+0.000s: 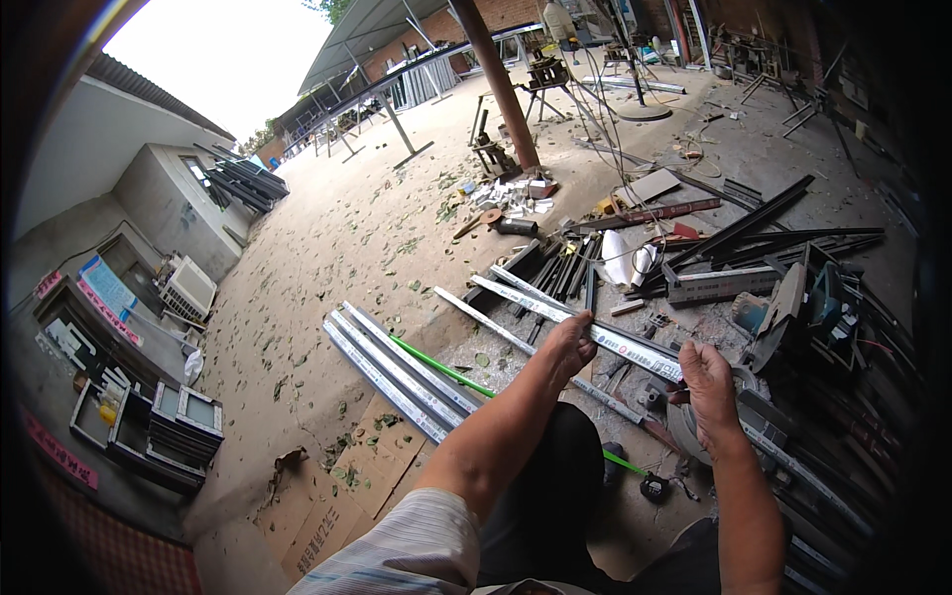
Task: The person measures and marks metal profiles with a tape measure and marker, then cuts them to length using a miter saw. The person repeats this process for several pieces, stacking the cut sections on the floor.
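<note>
My left hand (570,342) is closed round a long, film-wrapped metal profile (630,349) with print along it, held slantwise over my lap. My right hand (709,382) is closed at the near end of this profile, its fingers partly hidden. Below it, another thin profile (535,347) slants across the ground. Several similar silvery profiles (392,372) lie together to the left, on cardboard (337,496). A green tape-measure blade (446,370) runs out beneath my left forearm, and its black case (654,488) lies on the ground between my legs.
At the right stands a cut-off saw (793,307) among piled dark metal bars (754,243). White offcuts (516,195) are heaped by a brown post (501,99). Window frames (178,426) lean against the left wall. Farther back are a long work stand (397,129) and a person (560,22).
</note>
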The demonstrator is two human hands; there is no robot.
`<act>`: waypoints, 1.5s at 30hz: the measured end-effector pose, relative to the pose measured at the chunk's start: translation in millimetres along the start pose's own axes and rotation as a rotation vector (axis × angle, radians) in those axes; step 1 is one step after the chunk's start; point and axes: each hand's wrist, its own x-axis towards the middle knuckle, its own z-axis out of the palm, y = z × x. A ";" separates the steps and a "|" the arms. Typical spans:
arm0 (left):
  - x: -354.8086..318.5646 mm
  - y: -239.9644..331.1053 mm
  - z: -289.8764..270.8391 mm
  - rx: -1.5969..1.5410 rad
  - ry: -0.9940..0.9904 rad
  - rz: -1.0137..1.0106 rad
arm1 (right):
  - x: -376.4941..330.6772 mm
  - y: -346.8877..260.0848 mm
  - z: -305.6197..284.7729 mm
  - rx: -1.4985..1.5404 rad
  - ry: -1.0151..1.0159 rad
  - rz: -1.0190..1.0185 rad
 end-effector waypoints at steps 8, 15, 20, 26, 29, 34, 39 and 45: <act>11.6 -2.9 -13.7 -0.016 -0.051 0.007 | -3.7 -4.9 6.9 0.003 0.007 0.034; 10.4 5.4 -18.3 -0.014 0.003 -0.031 | -1.7 0.7 6.5 0.003 0.013 0.151; 2.6 4.2 -14.8 -0.017 -0.020 -0.050 | 6.2 16.1 -4.2 0.039 0.027 0.156; 3.4 5.6 -18.5 0.026 0.057 -0.014 | 8.4 13.5 -1.7 0.099 0.066 0.239; 0.9 9.0 -21.5 0.042 0.071 -0.020 | 9.6 13.2 -2.9 0.099 0.061 0.249; -4.1 9.9 -18.5 0.048 0.115 -0.036 | 11.1 11.3 -11.1 0.050 0.036 0.278; -5.0 9.4 -20.8 0.091 0.134 0.002 | 11.6 14.4 -12.9 0.067 0.037 0.281; -3.6 11.4 -20.3 0.117 0.172 -0.018 | 13.3 15.5 -14.9 0.061 0.038 0.276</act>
